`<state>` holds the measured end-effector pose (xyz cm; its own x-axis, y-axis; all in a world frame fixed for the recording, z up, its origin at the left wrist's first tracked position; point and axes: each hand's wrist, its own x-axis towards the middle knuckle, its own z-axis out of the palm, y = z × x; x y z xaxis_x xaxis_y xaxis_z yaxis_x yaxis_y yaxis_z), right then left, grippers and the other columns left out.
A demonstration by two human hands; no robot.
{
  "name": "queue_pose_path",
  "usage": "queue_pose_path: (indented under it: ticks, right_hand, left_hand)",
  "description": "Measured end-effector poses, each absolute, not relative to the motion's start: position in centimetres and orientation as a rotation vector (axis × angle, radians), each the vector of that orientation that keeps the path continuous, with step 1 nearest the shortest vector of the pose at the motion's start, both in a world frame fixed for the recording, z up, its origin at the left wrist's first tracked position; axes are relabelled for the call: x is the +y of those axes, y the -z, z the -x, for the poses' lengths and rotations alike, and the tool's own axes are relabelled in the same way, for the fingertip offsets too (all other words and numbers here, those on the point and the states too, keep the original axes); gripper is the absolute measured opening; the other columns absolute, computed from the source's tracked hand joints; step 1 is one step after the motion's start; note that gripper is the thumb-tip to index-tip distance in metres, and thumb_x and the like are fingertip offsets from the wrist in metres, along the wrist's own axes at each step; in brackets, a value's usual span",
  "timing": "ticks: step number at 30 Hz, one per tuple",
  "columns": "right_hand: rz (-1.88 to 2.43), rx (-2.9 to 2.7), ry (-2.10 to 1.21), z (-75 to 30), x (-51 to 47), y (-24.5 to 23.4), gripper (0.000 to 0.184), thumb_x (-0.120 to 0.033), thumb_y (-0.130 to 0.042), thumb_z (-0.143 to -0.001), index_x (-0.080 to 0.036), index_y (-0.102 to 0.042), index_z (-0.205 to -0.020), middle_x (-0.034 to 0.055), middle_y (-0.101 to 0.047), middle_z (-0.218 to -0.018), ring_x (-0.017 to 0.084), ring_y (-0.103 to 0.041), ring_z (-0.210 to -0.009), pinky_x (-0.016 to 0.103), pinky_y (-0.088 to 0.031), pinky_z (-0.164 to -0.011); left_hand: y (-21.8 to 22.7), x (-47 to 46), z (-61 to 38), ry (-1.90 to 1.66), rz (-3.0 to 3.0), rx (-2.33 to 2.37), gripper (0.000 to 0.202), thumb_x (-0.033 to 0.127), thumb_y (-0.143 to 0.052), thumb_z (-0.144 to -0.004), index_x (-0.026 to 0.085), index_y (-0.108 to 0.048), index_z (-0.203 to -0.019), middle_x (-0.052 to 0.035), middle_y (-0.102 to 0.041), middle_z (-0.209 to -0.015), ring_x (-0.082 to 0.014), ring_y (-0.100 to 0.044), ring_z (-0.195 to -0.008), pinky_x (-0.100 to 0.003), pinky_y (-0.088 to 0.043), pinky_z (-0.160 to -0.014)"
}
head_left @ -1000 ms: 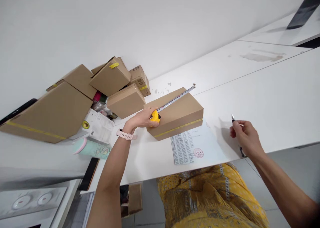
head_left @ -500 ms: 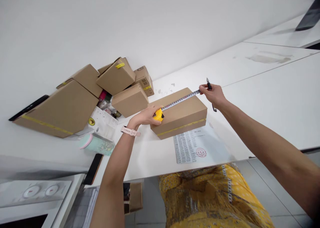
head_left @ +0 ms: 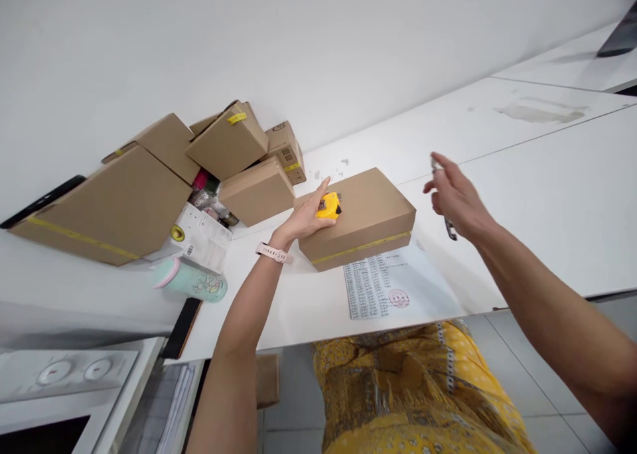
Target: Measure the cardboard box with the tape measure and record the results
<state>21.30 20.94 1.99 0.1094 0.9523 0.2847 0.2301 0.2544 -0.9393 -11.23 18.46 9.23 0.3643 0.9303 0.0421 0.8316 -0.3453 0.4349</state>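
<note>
My left hand (head_left: 309, 216), with a pink band on its wrist, grips a yellow tape measure (head_left: 328, 206) over the left end of a cardboard box (head_left: 375, 205). The blade is drawn in, with only its end by the case. Off the box's right side, my right hand (head_left: 460, 198) is raised above the table, its index finger stretched out. It holds a pen (head_left: 450, 229), partly hidden by the hand. Under the box's front edge lies a printed sheet (head_left: 378, 291) with a red stamp.
Several cardboard boxes (head_left: 229, 142) are stacked against the wall at the left. A mint-green bottle (head_left: 192, 281) lies in front of a white carton (head_left: 204, 235). The white table (head_left: 537, 215) extends right; its front edge runs before my lap. A white appliance (head_left: 64, 374) stands lower left.
The tape blade, stretched across the box before, has gone back into its case. My right hand has let go of its end and moved right. My left hand shifted slightly right and up.
</note>
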Motion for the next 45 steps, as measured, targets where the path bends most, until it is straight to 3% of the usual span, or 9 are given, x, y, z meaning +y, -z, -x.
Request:
queue_pose_path:
  ticks: [2, 5, 9, 13, 17, 21, 30, 35, 45]
  right_hand:
    - [1.192, -1.206, -0.973, -22.8, 17.8, -2.1, 0.059, -0.034, -0.060, -0.097, -0.037, -0.050, -0.155, 0.0018, -0.063, -0.081, 0.012, -0.037, -0.050, 0.031, -0.029, -0.048]
    - [1.049, -0.988, -1.192, -24.4, 12.6, -1.7, 0.028, -0.032, -0.068, -0.089, -0.029, -0.078, -0.115, 0.0031, -0.063, -0.072, 0.010, -0.031, -0.044, 0.029, -0.021, -0.042]
    - [0.930, -0.833, -1.479, -25.7, 7.4, 1.1, 0.029, -0.046, -0.077, -0.079, -0.027, -0.082, -0.101, 0.0139, -0.077, -0.085, 0.026, -0.069, -0.070, 0.041, -0.055, -0.059]
    - [0.971, -0.832, -1.649, -25.4, 4.8, 4.5, 0.051, -0.055, -0.085, -0.071, -0.032, -0.078, -0.115, 0.0123, -0.081, -0.111, 0.036, -0.075, -0.104, 0.052, -0.060, -0.090]
    - [1.196, -1.004, -1.543, -22.7, 4.2, 6.4, 0.040, -0.063, -0.074, -0.085, -0.026, -0.075, -0.098, 0.0095, -0.081, -0.087, 0.029, -0.076, -0.085, 0.047, -0.059, -0.085]
    - [1.299, -1.249, -1.264, -19.5, 5.1, 7.4, 0.054, -0.069, -0.055, -0.095, -0.022, -0.068, -0.071, 0.0080, -0.072, -0.075, 0.021, -0.067, -0.071, 0.037, -0.055, -0.073]
    - [1.359, -1.451, -1.108, -19.2, 7.5, 9.5, 0.041, -0.065, -0.066, -0.090, -0.025, -0.060, -0.085, -0.0033, -0.057, -0.059, 0.015, -0.050, -0.053, 0.029, -0.041, -0.051]
    - [1.350, -1.315, -1.240, -19.2, 8.1, 9.8, 0.045, -0.062, -0.082, -0.074, -0.024, -0.064, -0.090, 0.0029, -0.072, -0.078, 0.018, -0.062, -0.064, 0.031, -0.051, -0.058]
    - [1.409, -1.473, -1.057, -19.3, 7.9, 10.1, 0.035, -0.056, -0.073, -0.086, -0.024, -0.061, -0.084, 0.0002, -0.063, -0.067, 0.016, -0.056, -0.058, 0.031, -0.046, -0.054]
  left_hand:
    - [-8.3, 18.2, 10.8, -0.520, -2.351, 1.616, 0.095, 0.036, -0.065, -0.086, 0.024, -0.018, -0.168, -0.0137, -0.060, -0.146, -0.0327, -0.053, -0.136, -0.050, -0.041, -0.112]
    - [-6.2, 16.0, 9.0, -0.891, -2.557, 1.676, 0.073, 0.033, -0.059, -0.095, 0.022, -0.033, -0.162, -0.0152, -0.053, -0.156, -0.0330, -0.041, -0.151, -0.055, -0.033, -0.121]
    - [-1.0, 8.9, 5.5, -1.332, -2.735, 1.347, 0.050, 0.027, -0.056, -0.101, 0.022, -0.047, -0.149, -0.0101, -0.070, -0.135, -0.0236, -0.060, -0.135, -0.044, -0.045, -0.115]
    - [5.5, 1.6, 3.7, -0.835, -2.679, 1.362, 0.057, 0.048, -0.057, -0.100, 0.014, -0.051, -0.146, -0.0149, -0.065, -0.144, -0.0284, -0.054, -0.142, -0.049, -0.043, -0.119]
    - [9.2, -1.3, 2.5, -0.246, -2.664, 1.499, 0.091, 0.067, -0.046, -0.100, 0.002, -0.027, -0.161, -0.0209, -0.033, -0.169, -0.0322, -0.025, -0.160, -0.057, -0.027, -0.128]
    - [9.8, -1.1, -0.5, -0.086, -2.617, 1.658, 0.092, 0.068, -0.039, -0.102, 0.000, -0.024, -0.162, -0.0201, -0.022, -0.172, -0.0330, -0.017, -0.162, -0.058, -0.023, -0.129]
    - [10.0, -0.7, -3.1, -0.191, -2.666, 1.814, 0.073, 0.061, -0.049, -0.102, 0.015, -0.042, -0.158, -0.0198, -0.038, -0.167, -0.0346, -0.037, -0.154, -0.055, -0.035, -0.123]
    - [10.1, -0.9, -2.9, -0.213, -2.673, 1.839, 0.072, 0.063, -0.049, -0.101, 0.016, -0.044, -0.156, -0.0191, -0.039, -0.166, -0.0341, -0.036, -0.155, -0.054, -0.034, -0.124]
    - [10.6, -1.1, -3.0, -0.275, -2.623, 1.822, 0.074, 0.062, -0.047, -0.102, 0.016, -0.038, -0.159, -0.0196, -0.032, -0.169, -0.0342, -0.027, -0.159, -0.055, -0.028, -0.128]
